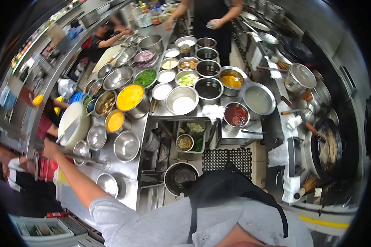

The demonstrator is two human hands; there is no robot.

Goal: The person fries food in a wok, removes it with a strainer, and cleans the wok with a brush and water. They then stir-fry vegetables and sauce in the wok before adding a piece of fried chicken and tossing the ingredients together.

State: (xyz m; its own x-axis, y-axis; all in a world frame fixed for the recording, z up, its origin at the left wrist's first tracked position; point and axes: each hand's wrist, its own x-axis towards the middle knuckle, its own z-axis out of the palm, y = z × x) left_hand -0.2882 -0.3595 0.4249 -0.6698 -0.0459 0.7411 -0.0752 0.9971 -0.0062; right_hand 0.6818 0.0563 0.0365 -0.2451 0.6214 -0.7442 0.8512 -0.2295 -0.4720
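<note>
My left arm stretches out to the left side, with my left hand [52, 149] beside the round white chopping board [79, 113]. Its fingers look curled, but what they close on is hidden. A cleaver [73, 128] lies flat over the board, its handle end close to my hand. Just right of the hand, a metal post [88, 157] runs to a round foot on the steel counter [130, 168]. Bare steel bowls stand near it, among them a wide one [126, 146] and a smaller one [97, 137]. My right hand is out of view.
Ahead are pots of yellow liquid [130, 97], dark sauce [209, 88] and red sauce [236, 115]. A co-worker [210, 16] stands at the far end, another person [105, 39] at the left. A wok [326, 148] sits on the right-hand stove; a large pot [180, 179] is below.
</note>
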